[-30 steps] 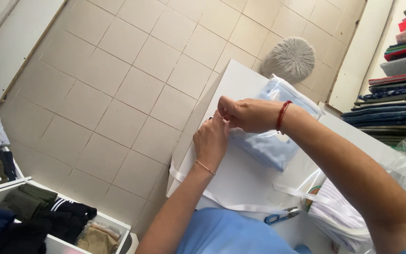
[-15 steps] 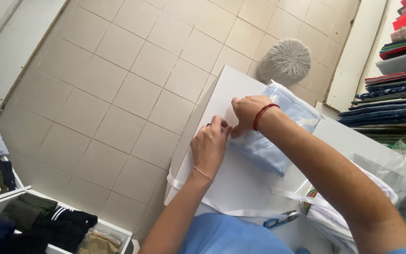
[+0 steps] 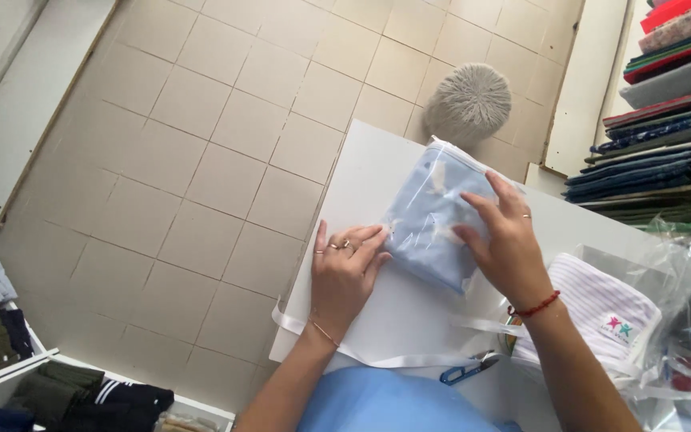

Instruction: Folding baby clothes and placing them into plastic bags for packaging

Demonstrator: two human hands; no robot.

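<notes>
We see the white bench (image 3: 377,320) ending at its left edge just beside our left hand (image 3: 345,268), with open tiled floor (image 3: 201,160) beyond. A bagged light-blue folded cloth (image 3: 429,216) lies between the hands, near the bench's far corner. Our left hand lies flat, fingertips touching its near-left edge; our right hand (image 3: 505,236) presses spread fingers on top, gripping nothing

Bright, even daylight (soft shadows), slightly blurred.

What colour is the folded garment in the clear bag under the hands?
Light blue with small white motifs, seen in the head view.
</notes>
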